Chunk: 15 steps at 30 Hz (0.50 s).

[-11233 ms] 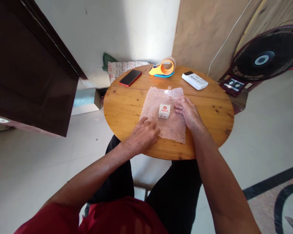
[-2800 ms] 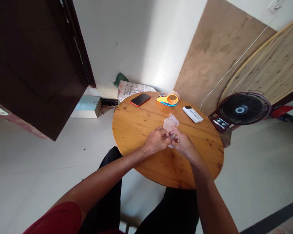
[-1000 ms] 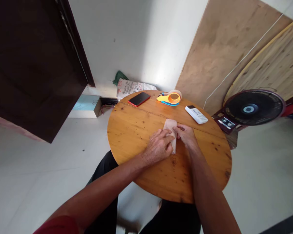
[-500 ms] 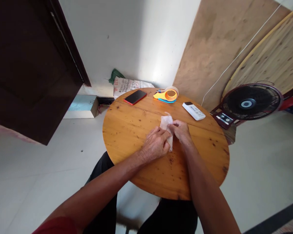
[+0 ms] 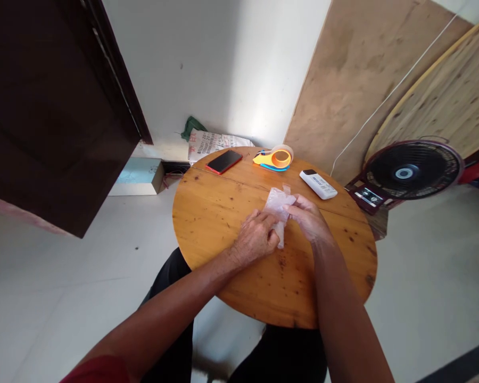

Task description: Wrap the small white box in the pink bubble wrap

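Showing a seated person at a round wooden table point(image 5: 223, 213), with both forearms reaching forward and meeting over a bubble-wrap bundle point(image 5: 277, 205) near the table's middle. The bundle lies between the two hands, its long axis running roughly from the near edge toward the far edge, tilted slightly right at the far end. The left hand point(image 5: 257, 239) rests knuckles-up on the near left part of the bundle, fingers curled over it and pressing it to the tabletop; its grip is closed on the wrap. The right hand point(image 5: 309, 221) comes in from the right, fingers bent, pinching the loose far flap of the wrap where it stands up crumpled from the bundle. Both hands touch the bundle, and neither is clearly nearer; what the wrap encloses cannot be made out. The loose end points away from the person, toward an orange tape dispenser point(image 5: 277, 158) at the far rim, which lies well apart from the hands. A red phone point(image 5: 224, 161) lies to the dispenser's left and a white remote control point(image 5: 318, 184) to its right, the latter nearer the right hand. A floor fan point(image 5: 413, 171) stands beyond the table's right side.
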Each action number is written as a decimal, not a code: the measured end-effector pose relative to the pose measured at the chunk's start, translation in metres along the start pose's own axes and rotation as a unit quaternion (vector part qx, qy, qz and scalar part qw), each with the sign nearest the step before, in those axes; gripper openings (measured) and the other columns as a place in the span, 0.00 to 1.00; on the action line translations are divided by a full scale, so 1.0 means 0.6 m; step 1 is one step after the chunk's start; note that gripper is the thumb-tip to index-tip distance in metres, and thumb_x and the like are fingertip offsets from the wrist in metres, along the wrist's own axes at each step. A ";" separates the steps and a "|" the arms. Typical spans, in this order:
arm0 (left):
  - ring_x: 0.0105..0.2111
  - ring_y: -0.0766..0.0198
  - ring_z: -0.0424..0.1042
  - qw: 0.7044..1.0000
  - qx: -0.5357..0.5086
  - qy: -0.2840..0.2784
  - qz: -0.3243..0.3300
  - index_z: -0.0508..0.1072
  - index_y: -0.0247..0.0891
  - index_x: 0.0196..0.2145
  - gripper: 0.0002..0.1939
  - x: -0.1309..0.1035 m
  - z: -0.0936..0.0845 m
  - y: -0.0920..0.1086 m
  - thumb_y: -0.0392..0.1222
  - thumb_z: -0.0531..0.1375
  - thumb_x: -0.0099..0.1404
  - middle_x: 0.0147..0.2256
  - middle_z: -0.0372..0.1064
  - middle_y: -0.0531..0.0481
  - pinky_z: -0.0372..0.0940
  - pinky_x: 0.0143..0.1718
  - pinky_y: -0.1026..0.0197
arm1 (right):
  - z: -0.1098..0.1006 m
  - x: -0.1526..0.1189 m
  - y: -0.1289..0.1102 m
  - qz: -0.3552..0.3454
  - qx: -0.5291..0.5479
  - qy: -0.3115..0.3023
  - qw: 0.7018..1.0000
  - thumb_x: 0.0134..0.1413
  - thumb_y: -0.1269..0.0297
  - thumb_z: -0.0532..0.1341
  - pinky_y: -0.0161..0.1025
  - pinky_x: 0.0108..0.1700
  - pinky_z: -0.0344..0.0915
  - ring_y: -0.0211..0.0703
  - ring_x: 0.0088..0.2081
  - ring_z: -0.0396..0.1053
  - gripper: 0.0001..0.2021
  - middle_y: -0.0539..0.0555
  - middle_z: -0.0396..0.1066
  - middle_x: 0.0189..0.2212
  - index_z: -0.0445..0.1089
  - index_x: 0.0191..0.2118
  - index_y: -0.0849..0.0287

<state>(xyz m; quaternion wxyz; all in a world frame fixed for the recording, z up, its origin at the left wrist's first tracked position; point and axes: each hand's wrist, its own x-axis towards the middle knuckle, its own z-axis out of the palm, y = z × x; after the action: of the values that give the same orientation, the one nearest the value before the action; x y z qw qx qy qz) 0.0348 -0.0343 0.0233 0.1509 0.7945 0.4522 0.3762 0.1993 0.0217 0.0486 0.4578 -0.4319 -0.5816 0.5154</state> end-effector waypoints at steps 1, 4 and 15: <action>0.45 0.55 0.66 1.000 0.004 0.004 -0.006 0.72 0.37 0.44 0.18 -0.001 0.000 0.000 0.33 0.54 0.56 0.46 0.69 0.44 0.61 0.51 0.52 | 0.001 -0.003 -0.005 -0.001 -0.008 -0.011 1.000 0.43 0.63 0.65 0.34 0.32 0.59 0.36 0.28 0.63 0.08 0.47 0.67 0.26 0.67 0.30 0.57; 0.46 0.54 0.65 0.999 0.015 0.011 -0.026 0.71 0.39 0.46 0.18 -0.003 -0.001 0.001 0.36 0.55 0.56 0.46 0.66 0.44 0.61 0.50 0.52 | 0.002 -0.012 -0.020 0.000 -0.046 -0.030 0.998 0.45 0.63 0.64 0.35 0.32 0.58 0.36 0.28 0.62 0.06 0.47 0.67 0.25 0.67 0.30 0.58; 0.50 0.53 0.64 0.979 -0.062 0.078 -0.179 0.62 0.37 0.49 0.28 -0.003 0.014 -0.015 0.42 0.62 0.50 0.45 0.64 0.44 0.60 0.53 0.51 | 0.012 -0.057 -0.047 -0.045 -0.205 -0.044 0.977 0.45 0.66 0.61 0.36 0.36 0.61 0.39 0.31 0.65 0.03 0.47 0.68 0.26 0.67 0.29 0.57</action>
<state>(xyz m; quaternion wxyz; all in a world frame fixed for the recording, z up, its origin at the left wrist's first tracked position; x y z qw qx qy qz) 0.0348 -0.0302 0.0114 0.2290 0.6581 0.5728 0.4316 0.1986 -0.0156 0.0734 0.3564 -0.4672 -0.7129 0.3827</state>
